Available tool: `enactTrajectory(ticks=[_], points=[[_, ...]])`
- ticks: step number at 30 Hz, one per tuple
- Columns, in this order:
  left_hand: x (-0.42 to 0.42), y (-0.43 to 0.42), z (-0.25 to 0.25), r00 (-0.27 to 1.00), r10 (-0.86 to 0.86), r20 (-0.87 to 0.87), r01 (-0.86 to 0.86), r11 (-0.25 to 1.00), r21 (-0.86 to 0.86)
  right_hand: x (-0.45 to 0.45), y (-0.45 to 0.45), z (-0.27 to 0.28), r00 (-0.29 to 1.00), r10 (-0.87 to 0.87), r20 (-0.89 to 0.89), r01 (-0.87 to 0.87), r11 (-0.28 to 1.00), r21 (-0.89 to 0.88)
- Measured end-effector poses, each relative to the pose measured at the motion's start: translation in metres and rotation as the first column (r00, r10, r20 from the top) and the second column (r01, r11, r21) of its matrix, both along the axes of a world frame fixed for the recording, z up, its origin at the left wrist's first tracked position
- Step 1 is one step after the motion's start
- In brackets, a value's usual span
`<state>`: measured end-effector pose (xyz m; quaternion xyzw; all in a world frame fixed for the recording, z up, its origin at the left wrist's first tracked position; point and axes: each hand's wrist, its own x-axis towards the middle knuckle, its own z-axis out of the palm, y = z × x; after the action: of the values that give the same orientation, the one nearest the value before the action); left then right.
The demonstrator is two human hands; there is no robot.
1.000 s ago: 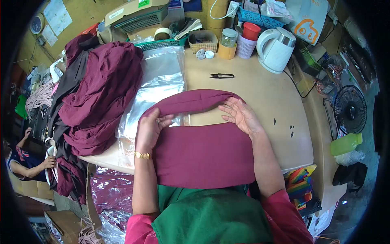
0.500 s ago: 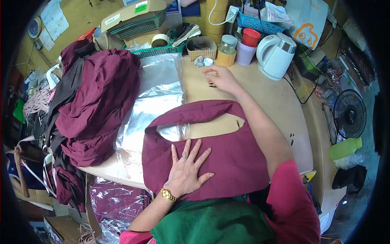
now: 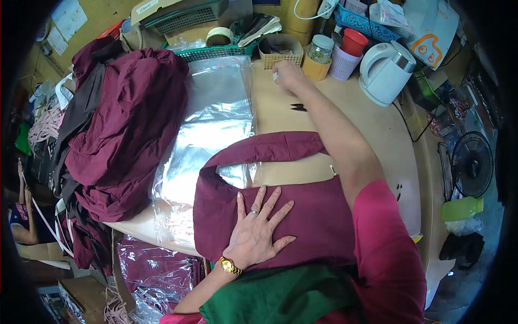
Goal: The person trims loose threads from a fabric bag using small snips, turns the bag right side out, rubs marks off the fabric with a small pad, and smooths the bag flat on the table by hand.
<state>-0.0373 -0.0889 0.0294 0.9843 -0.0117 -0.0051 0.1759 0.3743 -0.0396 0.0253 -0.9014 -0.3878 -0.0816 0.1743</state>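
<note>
A maroon fabric bag point(image 3: 318, 216) with a wide looped strap lies flat in front of me. On its left part my left hand point(image 3: 261, 229) rests open, palm down and fingers spread. My right hand point(image 3: 290, 77) reaches to the far side of the table, in front of a small woven basket point(image 3: 280, 60). Its fingers are closed around something; only a small whitish bit shows at the fingertips. Black thread snips point(image 3: 298, 107) lie on the table just below that hand. A small metallic zipper pull point(image 3: 333, 169) shows at the bag's upper right edge.
Clear plastic sleeves point(image 3: 208, 129) lie left of the bag, beside a heap of maroon fabric point(image 3: 124, 119). A glass jar point(image 3: 320, 47), a lilac cup point(image 3: 344, 63) and a white kettle point(image 3: 386, 75) stand at the back right. Wrapped maroon pieces point(image 3: 156, 264) sit below the table edge.
My right hand has moved away from me to beside the basket and closed. The black snips now show uncovered on the table. My left hand stays on the bag; the view has shifted slightly.
</note>
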Motion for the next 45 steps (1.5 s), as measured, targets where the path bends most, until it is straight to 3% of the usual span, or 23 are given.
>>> enactTrajectory(ticks=[2, 3, 5, 7, 9, 13, 15, 16, 18, 19, 20, 21, 22, 23, 25, 27, 30, 34, 39, 45], points=[[0.001, 0.001, 0.002, 1.000, -0.003, -0.003, 0.003, 1.000, 0.001, 0.027, -0.003, 0.010, 0.978, 0.021, -0.209, -0.003, 0.996, 0.087], [0.001, 0.001, 0.003, 1.000, -0.006, -0.012, 0.006, 1.000, 0.001, 0.038, -0.005, 0.013, 0.978, 0.023, -0.207, -0.005, 0.996, 0.085], [0.002, 0.001, 0.003, 1.000, -0.006, -0.016, 0.006, 1.000, 0.002, 0.052, -0.013, 0.015, 0.994, -0.106, -0.016, 0.106, 0.956, 0.273], [0.003, 0.001, 0.004, 1.000, -0.005, -0.028, 0.004, 1.000, -0.015, 0.054, -0.012, -0.004, 0.988, -0.128, -0.081, 0.142, 0.969, 0.204], [0.005, 0.002, 0.003, 0.999, -0.004, -0.037, 0.003, 1.000, -0.016, 0.048, -0.004, -0.037, 0.959, -0.074, 0.274, 0.045, 0.993, 0.110], [0.003, 0.001, 0.003, 1.000, 0.000, -0.024, -0.001, 1.000, -0.021, 0.049, -0.004, -0.027, 0.967, -0.033, 0.251, 0.025, 0.999, 0.037], [0.002, 0.001, 0.002, 1.000, 0.001, -0.003, -0.001, 1.000, -0.011, 0.040, -0.006, -0.001, 0.990, -0.105, 0.095, 0.105, 0.994, 0.010], [0.002, 0.001, 0.002, 1.000, -0.001, 0.012, 0.001, 1.000, -0.006, 0.034, -0.009, 0.010, 0.989, -0.108, 0.098, 0.107, 0.994, 0.018], [-0.001, 0.000, 0.000, 1.000, -0.007, 0.023, 0.007, 1.000, -0.008, -0.003, -0.027, 0.037, 0.998, 0.002, -0.064, 0.018, 0.951, 0.308], [-0.001, -0.001, 0.000, 0.999, -0.004, 0.036, 0.005, 1.000, -0.006, -0.018, -0.044, 0.045, 0.957, 0.243, -0.155, -0.187, 0.933, 0.306], [-0.001, -0.001, 0.000, 0.999, 0.001, 0.050, -0.001, 1.000, 0.000, -0.039, -0.064, 0.055, 0.850, 0.468, -0.240, -0.384, 0.864, 0.325], [-0.003, -0.001, -0.002, 0.999, 0.003, 0.052, -0.004, 1.000, 0.003, -0.090, -0.091, 0.077, 0.720, 0.458, -0.521, -0.345, 0.888, 0.303], [-0.004, -0.002, -0.003, 0.997, 0.000, 0.080, -0.001, 1.000, 0.015, -0.126, -0.114, 0.068, 0.567, 0.566, -0.599, -0.359, 0.824, 0.438], [-0.005, -0.003, -0.003, 0.994, -0.003, 0.107, 0.000, 1.000, 0.028, -0.165, -0.137, 0.075, 0.487, 0.506, -0.713, -0.355, 0.860, 0.368], [-0.013, -0.009, -0.002, 0.996, 0.022, 0.092, -0.023, 1.000, 0.006, -0.221, -0.176, 0.057, 0.720, 0.552, -0.420, -0.499, 0.833, 0.240], [-0.019, -0.015, -0.004, 0.997, 0.045, 0.070, -0.043, 0.999, -0.021, -0.255, -0.210, 0.003, 0.776, 0.605, -0.180, -0.590, 0.796, 0.136], [-0.024, -0.020, -0.006, 0.995, 0.046, 0.087, -0.044, 0.999, -0.022, -0.272, -0.226, 0.011, 0.840, 0.538, -0.069, -0.523, 0.838, 0.156], [-0.024, -0.026, -0.004, 0.996, 0.058, 0.070, -0.058, 0.998, -0.001, -0.263, -0.200, -0.005, 0.827, 0.562, 0.009, -0.560, 0.822, 0.101], [-0.026, -0.025, -0.010, 0.996, 0.057, 0.064, -0.060, 0.998, 0.034, -0.265, -0.170, -0.014, 0.798, 0.569, 0.199, -0.600, 0.780, 0.177], [-0.023, -0.022, -0.011, 0.993, 0.026, 0.114, -0.027, 1.000, 0.009, -0.255, -0.211, -0.008, 0.839, 0.526, 0.144, -0.539, 0.839, 0.075]])
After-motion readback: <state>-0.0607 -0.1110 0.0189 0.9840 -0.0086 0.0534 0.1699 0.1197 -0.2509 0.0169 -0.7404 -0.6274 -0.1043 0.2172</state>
